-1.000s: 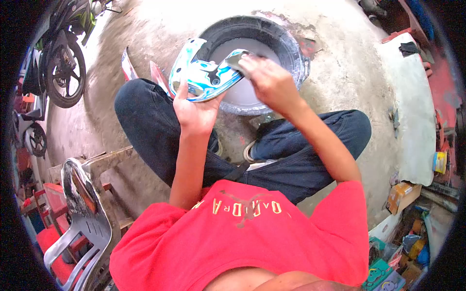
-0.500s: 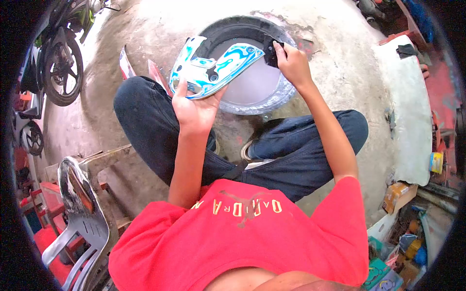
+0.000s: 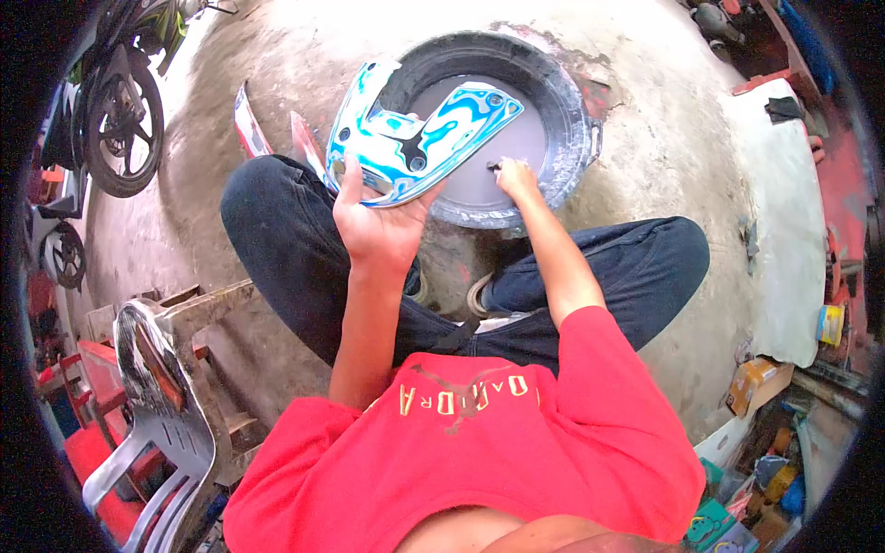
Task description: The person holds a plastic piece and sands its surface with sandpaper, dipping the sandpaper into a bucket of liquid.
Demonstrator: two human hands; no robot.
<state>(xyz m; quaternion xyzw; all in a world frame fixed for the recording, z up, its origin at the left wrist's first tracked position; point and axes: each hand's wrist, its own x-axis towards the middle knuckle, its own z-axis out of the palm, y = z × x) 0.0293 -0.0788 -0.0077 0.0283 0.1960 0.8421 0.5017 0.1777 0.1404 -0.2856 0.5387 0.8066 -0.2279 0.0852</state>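
My left hand (image 3: 380,221) grips the lower end of a blue and white curved panel (image 3: 406,147), thumb on its face. The panel is tilted over the left part of a round black basin (image 3: 576,138) of cloudy grey water. My right hand (image 3: 516,177) is low over the basin's near right part, its fingers closed on a small dark piece (image 3: 493,166), mostly hidden. The panel and my right hand are apart.
Red and white panels (image 3: 249,124) lie on the floor left of the basin. Motorcycle wheels (image 3: 124,124) stand at the far left. A grey plastic chair (image 3: 166,424) is at the lower left, a cardboard box (image 3: 761,382) at the lower right.
My right hand has moved from the panel's right end down and toward me, over the water, with the dark piece. The panel now shows more of its face.
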